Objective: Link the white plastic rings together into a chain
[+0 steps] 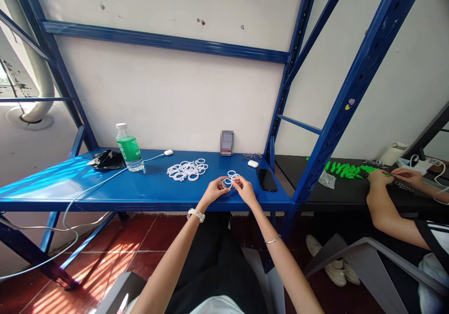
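Over the front edge of the blue table (105,187), my left hand (214,190) and my right hand (244,188) meet, both pinched on small white rings (228,181) held between the fingertips. A couple more white rings (232,173) lie on the table just behind my hands. A pile of several white rings (187,169) sits further back to the left. A watch is on my left wrist and a thin bracelet on my right.
A green-labelled water bottle (129,148) and a black bag (107,159) stand at back left, with a white cable (105,178) running off the edge. A phone (266,179), earbud case (253,164) and glasses (251,156) lie right. At a black table (343,192) with green parts (345,169), another person's hands (393,177) work.
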### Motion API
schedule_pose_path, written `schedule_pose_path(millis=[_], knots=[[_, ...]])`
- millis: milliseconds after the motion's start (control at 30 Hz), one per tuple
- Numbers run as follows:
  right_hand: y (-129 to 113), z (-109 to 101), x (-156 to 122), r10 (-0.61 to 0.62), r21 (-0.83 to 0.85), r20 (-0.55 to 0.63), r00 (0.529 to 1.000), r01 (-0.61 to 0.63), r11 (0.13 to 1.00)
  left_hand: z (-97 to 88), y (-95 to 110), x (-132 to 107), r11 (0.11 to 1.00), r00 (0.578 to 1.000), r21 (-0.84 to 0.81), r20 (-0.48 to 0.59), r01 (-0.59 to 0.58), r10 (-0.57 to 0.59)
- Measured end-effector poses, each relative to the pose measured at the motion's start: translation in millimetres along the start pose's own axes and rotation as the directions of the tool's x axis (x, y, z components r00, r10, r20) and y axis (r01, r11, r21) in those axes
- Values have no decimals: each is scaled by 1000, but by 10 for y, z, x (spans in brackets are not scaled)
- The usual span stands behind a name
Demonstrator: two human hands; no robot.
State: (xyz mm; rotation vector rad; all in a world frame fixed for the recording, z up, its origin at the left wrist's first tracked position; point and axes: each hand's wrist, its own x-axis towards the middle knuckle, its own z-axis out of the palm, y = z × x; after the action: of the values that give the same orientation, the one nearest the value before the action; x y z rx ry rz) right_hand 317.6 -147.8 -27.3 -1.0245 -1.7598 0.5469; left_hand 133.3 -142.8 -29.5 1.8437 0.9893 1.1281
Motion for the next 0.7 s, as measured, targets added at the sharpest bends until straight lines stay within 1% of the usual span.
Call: schedule_pose_path(millis=[333,700], knots=[[-33,-13,0,-5,16,29,1000,5,1000,-1,34,-13,1000,1000,20,7,7,-8],[-41,-12,8,-13,13,15,1000,13,1000,-1,27,-15,1000,1000,24,9,3,-3]])
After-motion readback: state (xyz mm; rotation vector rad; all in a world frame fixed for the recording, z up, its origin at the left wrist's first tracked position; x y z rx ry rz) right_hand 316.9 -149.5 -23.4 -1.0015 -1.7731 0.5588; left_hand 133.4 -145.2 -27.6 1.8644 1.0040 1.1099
